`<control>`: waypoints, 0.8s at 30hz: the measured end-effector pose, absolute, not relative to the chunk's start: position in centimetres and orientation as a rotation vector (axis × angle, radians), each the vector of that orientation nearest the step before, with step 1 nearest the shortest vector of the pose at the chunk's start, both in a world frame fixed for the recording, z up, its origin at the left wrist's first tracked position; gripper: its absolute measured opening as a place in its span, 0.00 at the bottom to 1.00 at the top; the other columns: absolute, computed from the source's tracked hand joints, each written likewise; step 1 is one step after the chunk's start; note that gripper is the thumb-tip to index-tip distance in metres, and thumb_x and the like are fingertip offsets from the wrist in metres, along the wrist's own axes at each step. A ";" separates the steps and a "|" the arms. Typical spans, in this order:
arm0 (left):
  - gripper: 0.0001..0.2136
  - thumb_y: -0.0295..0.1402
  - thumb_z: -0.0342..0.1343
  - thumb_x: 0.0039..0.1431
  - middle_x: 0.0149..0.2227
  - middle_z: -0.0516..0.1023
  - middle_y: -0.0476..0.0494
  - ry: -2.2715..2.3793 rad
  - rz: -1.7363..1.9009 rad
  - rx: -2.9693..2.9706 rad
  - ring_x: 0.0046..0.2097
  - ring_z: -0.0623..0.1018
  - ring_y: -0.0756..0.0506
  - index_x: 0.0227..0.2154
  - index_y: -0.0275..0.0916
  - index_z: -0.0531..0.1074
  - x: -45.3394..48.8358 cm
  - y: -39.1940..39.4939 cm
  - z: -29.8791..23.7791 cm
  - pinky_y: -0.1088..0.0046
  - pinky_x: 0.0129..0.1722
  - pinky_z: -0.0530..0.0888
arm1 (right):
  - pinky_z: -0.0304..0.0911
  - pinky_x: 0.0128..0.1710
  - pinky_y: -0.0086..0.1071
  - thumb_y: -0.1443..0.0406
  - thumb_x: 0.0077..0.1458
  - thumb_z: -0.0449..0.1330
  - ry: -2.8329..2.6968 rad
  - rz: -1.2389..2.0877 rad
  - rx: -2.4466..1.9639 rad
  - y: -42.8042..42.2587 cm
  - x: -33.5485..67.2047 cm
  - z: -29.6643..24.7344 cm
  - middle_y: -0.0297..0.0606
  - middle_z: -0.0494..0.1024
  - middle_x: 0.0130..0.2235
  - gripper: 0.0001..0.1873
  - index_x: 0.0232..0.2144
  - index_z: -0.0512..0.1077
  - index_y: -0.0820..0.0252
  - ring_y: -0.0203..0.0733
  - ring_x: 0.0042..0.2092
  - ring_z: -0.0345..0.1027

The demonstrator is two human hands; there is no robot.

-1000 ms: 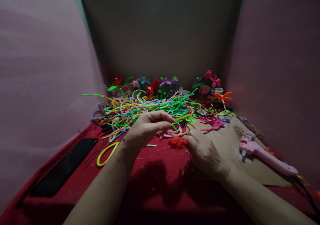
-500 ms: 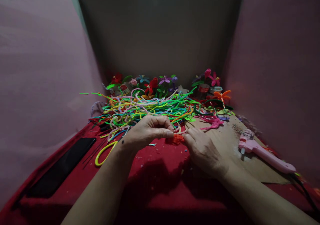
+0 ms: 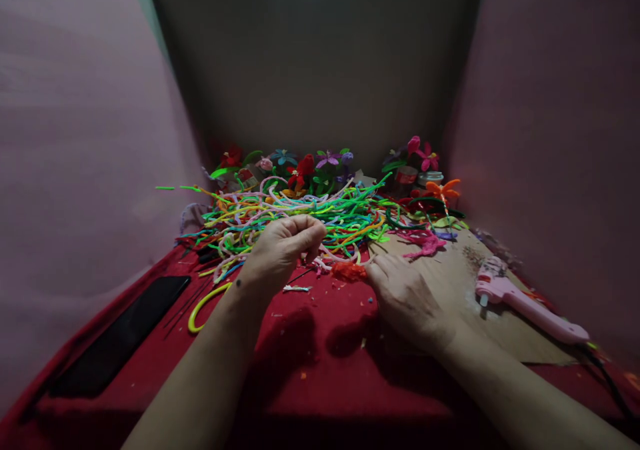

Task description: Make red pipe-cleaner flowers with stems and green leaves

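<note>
My right hand [image 3: 403, 297] is closed, gripping the right end of a fuzzy orange-red pipe cleaner piece [image 3: 349, 272] just above the red cloth. To its left, my left hand [image 3: 293, 243] is raised with the fingers pinched together, apart from the orange-red piece. Whatever is between those fingers, if anything, is too small to make out. Behind my left hand spreads a large pile of coloured pipe cleaners [image 3: 280, 213]. A yellow-handled tool [image 3: 193, 313] lies partly hidden beneath my left forearm.
A black phone [image 3: 120, 333] lies at left on the red cloth [image 3: 320, 383]. At right, a pink glue gun [image 3: 533, 310] rests on a brown board [image 3: 500, 333] beside a magenta pipe cleaner piece [image 3: 423, 243]. Pipe cleaner flowers [image 3: 303, 170] and an orange flower [image 3: 444, 190] stand at the back.
My left hand has let go of the orange-red piece and moved left and slightly up. My right hand stays in place, still holding the piece.
</note>
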State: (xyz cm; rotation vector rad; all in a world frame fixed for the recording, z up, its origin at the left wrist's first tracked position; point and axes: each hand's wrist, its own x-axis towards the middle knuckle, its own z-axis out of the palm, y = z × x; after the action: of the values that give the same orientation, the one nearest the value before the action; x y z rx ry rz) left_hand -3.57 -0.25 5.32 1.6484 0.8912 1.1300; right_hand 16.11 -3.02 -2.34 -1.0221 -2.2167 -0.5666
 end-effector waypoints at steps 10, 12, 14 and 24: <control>0.05 0.30 0.59 0.47 0.24 0.72 0.50 0.835 1.016 1.601 0.24 0.69 0.54 0.26 0.34 0.70 -3.5 -0.1 4.9 0.77 0.26 0.66 | 0.60 0.38 0.38 0.73 0.58 0.44 -2.202 -0.559 -1.045 -3.1 16.0 -2.5 0.44 0.69 0.28 0.15 0.30 0.69 0.65 0.44 0.33 0.61; 0.04 0.28 0.60 0.45 0.23 0.73 0.50 0.861 0.990 1.594 0.23 0.69 0.53 0.25 0.34 0.71 -3.5 -0.1 4.9 0.77 0.25 0.66 | 0.60 0.37 0.38 0.73 0.58 0.44 -2.198 -0.564 -1.041 -3.1 16.1 -2.4 0.44 0.69 0.28 0.15 0.29 0.69 0.65 0.44 0.32 0.61; 0.05 0.29 0.59 0.47 0.20 0.73 0.49 0.915 0.973 1.624 0.21 0.68 0.53 0.22 0.33 0.70 -3.5 -0.1 5.0 0.77 0.24 0.65 | 0.60 0.36 0.37 0.73 0.58 0.43 -2.202 -0.569 -1.038 -3.1 16.1 -2.4 0.44 0.69 0.28 0.15 0.29 0.69 0.65 0.44 0.32 0.60; 0.06 0.33 0.58 0.49 0.23 0.71 0.50 0.918 0.874 1.774 0.26 0.68 0.54 0.26 0.34 0.73 -3.6 -0.5 5.5 0.78 0.27 0.64 | 0.59 0.38 0.38 0.73 0.57 0.44 -2.213 -0.555 -1.034 -3.2 16.0 -2.3 0.43 0.69 0.29 0.14 0.29 0.68 0.65 0.44 0.33 0.59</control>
State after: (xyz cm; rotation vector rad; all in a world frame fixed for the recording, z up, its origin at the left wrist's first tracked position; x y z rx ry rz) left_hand -3.63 -0.46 5.54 1.7738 0.9177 0.8735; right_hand 16.04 -3.17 -2.31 -1.0343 -2.2128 -0.5553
